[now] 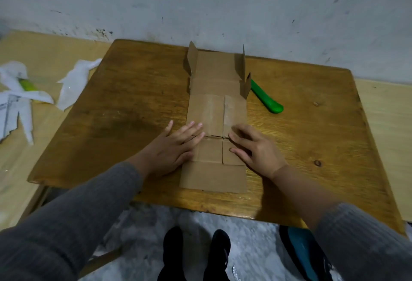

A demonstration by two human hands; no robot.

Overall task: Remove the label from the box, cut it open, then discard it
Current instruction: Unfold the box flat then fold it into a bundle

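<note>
Both hands are down flat on the cardboard box (217, 111), which is already cut open and spread out in a long strip across the middle of the wooden table (111, 106). Left hand (171, 146) has its fingers straight and a bit spread, palm down, pressing on the left edge of the cardboard, with the fingertips reaching onto the panel right about where a crease runs across. Right hand (254, 146) is on the right edge at about the same crease, fingers loosely bent and resting on top of the board, not wrapped around anything as far as I can see. So no actual grip on either side, just pressing it flat, and the box sits between and under the two hands, running from the near table edge away toward the wall. Far end isn't fully flat, a couple of small flaps (243, 62) stick upright there. Green utility knife (266, 96) is lying on the table just right of the box, near those flaps, well clear of the right hand. Off to the left on a lighter surface there's some torn white paper scraps (73, 82). Grey sleeves (66, 218) on both arms.
</note>
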